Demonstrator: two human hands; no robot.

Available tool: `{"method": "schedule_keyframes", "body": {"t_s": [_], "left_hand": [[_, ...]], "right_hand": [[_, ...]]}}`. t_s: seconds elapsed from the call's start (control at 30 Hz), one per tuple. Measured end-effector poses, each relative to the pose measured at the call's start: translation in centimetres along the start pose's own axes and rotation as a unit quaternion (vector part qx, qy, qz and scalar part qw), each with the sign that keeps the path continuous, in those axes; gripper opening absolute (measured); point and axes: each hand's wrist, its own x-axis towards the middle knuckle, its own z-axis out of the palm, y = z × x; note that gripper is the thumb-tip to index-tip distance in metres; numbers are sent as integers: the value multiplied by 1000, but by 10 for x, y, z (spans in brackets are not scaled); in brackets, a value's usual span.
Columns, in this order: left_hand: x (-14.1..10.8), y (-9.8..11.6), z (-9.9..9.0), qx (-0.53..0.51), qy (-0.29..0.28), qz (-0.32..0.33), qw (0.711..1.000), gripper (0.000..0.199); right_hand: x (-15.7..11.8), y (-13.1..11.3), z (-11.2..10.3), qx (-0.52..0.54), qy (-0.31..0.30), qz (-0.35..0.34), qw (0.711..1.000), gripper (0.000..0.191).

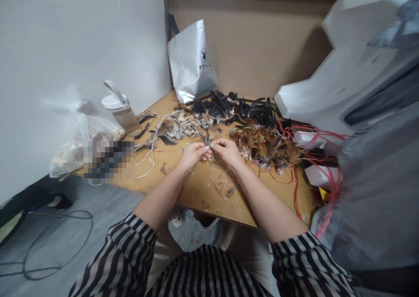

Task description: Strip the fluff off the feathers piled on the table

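Fingertips meeting over the wooden table (pixel 203 196), my left hand (pixel 195 154) and my right hand (pixel 228 152) pinch a small brown-grey feather bunch (pixel 207 136) between them. The feathers point up and away from the fingers. Just right of my right hand lies a heap of brown feathers (pixel 265 146). Black feathers (pixel 229 107) are piled at the back, and a pale, mottled pile (pixel 183 122) lies to the left of them. Some loose thread and fluff (pixel 224 186) lie below my hands.
A silver bag (pixel 193 66) stands at the back left, with a lidded bottle (pixel 121 111) and a clear plastic bag (pixel 85 142) further left. Red strings (pixel 296 192) hang at the right. A white box (pixel 203 231) sits beneath the table edge.
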Motion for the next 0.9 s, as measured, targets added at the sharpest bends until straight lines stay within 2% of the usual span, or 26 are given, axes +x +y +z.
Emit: {"method": "schedule_keyframes", "body": {"t_s": [0.13, 0.2, 0.33, 0.47, 0.53, 0.57, 0.63, 0.7, 0.8, 0.9], "left_hand": [[3, 6, -6, -79, 62, 19, 995, 22], [4, 8, -9, -118, 86, 27, 989, 21], [5, 7, -11, -147, 90, 26, 985, 23], [5, 5, -12, -149, 92, 23, 984, 23], [6, 6, -13, -148, 94, 23, 984, 23], [6, 6, -13, -148, 95, 24, 984, 22], [7, 7, -14, -147, 99, 30, 984, 22], [7, 7, -15, -148, 107, 36, 983, 21], [8, 8, -16, -151, 117, 40, 981, 21], [8, 8, -16, -151, 124, 39, 980, 21]], "right_hand": [[3, 6, -9, -114, -7, -32, 993, 22], [2, 9, -12, -204, -37, -43, 977, 20], [-7, 5, -11, -372, -101, -80, 919, 19], [-18, -1, 2, -506, -94, -114, 850, 13], [-19, -1, 7, -535, -86, -114, 833, 13], [-18, 1, 8, -534, -82, -116, 833, 15], [-14, 4, 6, -502, -73, -125, 852, 16], [-9, 6, 0, -436, -69, -120, 889, 14], [-1, 8, -11, -327, -74, -73, 939, 15], [2, 8, -17, -303, -49, -84, 948, 18]]}}
